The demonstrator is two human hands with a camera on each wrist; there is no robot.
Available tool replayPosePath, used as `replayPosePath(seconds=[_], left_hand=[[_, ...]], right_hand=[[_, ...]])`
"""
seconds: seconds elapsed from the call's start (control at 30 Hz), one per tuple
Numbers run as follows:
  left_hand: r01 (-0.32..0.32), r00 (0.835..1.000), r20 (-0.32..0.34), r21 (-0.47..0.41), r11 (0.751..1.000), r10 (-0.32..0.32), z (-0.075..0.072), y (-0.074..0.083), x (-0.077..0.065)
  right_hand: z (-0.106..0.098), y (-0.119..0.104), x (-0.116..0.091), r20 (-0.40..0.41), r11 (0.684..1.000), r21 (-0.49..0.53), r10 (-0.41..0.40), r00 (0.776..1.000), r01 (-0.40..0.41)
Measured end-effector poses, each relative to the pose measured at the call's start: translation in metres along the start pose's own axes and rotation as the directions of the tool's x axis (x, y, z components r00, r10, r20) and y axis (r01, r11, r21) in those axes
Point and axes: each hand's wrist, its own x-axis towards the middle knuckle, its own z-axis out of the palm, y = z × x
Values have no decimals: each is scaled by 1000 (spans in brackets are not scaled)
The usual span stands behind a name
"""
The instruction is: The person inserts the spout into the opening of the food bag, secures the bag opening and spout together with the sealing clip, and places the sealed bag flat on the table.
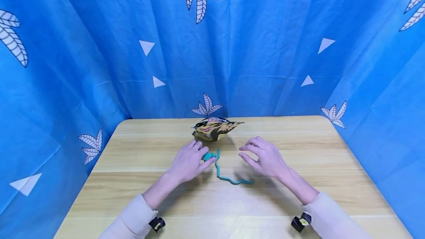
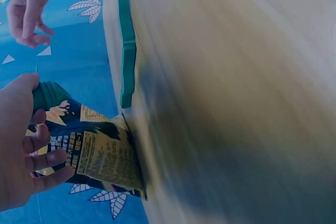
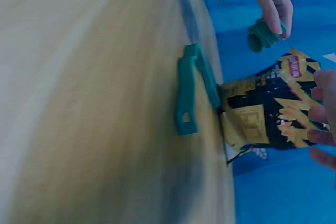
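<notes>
Pinching a small green ridged piece point(image 1: 208, 156) between thumb and fingers, a person's left hand point(image 1: 189, 160) works just in front of a black-and-gold snack bag point(image 1: 212, 130), while the right hand point(image 1: 265, 157), fingers parted and loosely bent, grips nothing on the near side of the bag and off to its right. Behind the bag, a bright blue curtain point(image 1: 252, 40) printed with white leaves and triangles spans the full width of the scene and wraps around to both sides. Beneath the bag spreads a pale wood-grain table point(image 1: 113, 180) with rounded far corners, the bag resting near its back edge. White sleeves point(image 1: 129, 215) cover both forearms, nearer the wearer than the bag. Panels of small print show on the bag itself, along with a reddish label. Closer to the wearer than the bag, a green jointed strip point(image 1: 218, 170) lies on the wood, one end pointing toward the bag and the other bending away to the right. Black wrist devices point(image 1: 157, 224), farthest from the bag, sit at the sleeves. Smallest of all, the ridged piece is held clear of the tabletop, near the bag.
</notes>
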Motion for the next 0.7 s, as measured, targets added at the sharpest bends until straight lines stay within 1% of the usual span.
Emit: replayPosePath(seconds=[0.13,0.27,0.53,0.7], left_hand=[[-14,1000,-15,23,1000,15,-2,-3,1],[-13,1000,-18,36,999,13,-3,-5,3],[-17,1000,5,42,999,17,-6,-8,5],[-10,1000,19,29,1000,10,-9,-10,7]], right_hand=[[2,1,13,-47,1000,-6,-17,999,16],[3,4,25,-93,999,-8,-44,995,43],[2,7,46,-113,997,-26,-73,991,70],[1,5,60,-104,998,-21,-58,993,57]])
